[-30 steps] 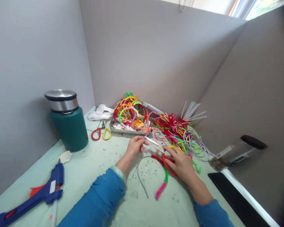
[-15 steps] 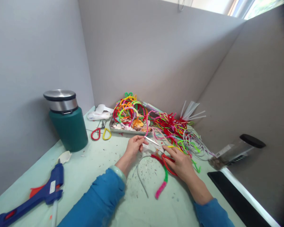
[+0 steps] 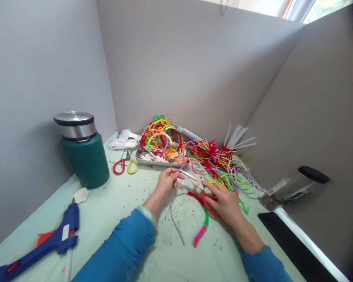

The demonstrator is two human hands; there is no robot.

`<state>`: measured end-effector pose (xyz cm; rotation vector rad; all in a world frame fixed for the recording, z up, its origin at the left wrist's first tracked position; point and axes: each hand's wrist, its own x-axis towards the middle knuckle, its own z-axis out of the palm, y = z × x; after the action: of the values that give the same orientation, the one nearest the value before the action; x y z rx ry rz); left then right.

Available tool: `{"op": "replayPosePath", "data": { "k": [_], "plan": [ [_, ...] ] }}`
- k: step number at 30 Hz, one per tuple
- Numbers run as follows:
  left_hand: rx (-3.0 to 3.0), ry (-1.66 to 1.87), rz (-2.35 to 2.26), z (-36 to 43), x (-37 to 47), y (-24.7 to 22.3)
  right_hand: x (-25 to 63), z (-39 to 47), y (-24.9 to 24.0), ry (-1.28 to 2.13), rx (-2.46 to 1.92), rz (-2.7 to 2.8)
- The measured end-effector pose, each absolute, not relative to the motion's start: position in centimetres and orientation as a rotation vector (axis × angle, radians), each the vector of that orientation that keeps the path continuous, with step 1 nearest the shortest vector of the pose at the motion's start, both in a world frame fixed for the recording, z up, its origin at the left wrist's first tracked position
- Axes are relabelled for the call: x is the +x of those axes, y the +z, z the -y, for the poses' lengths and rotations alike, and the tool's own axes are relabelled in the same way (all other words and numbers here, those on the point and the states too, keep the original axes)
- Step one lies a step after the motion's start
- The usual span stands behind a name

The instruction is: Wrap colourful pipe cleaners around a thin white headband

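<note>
My right hand (image 3: 223,199) grips red-handled scissors (image 3: 197,183), their silver blades pointing up and left. The blade tips are at the fingertips of my left hand (image 3: 167,182), which is closed in a pinch. A pink pipe cleaner (image 3: 183,156) rises from that pinch toward the pile behind; its pinched end is hidden. Below my hands, a grey headband (image 3: 173,219) lies on the table, its right side wrapped in red, green and pink fuzzy sections (image 3: 206,215).
A tray (image 3: 161,163) holds colourful fuzzy headbands. Right of it spreads a heap of pipe cleaners (image 3: 214,156). A green flask (image 3: 85,160), blue glue gun (image 3: 61,235) and red-and-yellow-handled pliers (image 3: 126,164) lie left. A clear jar (image 3: 294,188) stands right; grey partitions enclose the table.
The scissor blades look slightly narrower than before. Both hands stay in nearly the same place, and the headband has not moved.
</note>
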<state>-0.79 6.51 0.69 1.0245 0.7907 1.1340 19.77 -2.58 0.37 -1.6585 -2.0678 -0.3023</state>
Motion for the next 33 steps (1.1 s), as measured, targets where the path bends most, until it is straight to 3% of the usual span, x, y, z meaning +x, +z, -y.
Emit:
{"op": "replayPosePath", "data": {
  "k": [33],
  "plan": [
    [0.979, 1.125, -0.755, -6.47, -0.71, 1.0, 20.41, 2.45, 0.13, -0.021, -1.517, 2.061]
  ]
}}
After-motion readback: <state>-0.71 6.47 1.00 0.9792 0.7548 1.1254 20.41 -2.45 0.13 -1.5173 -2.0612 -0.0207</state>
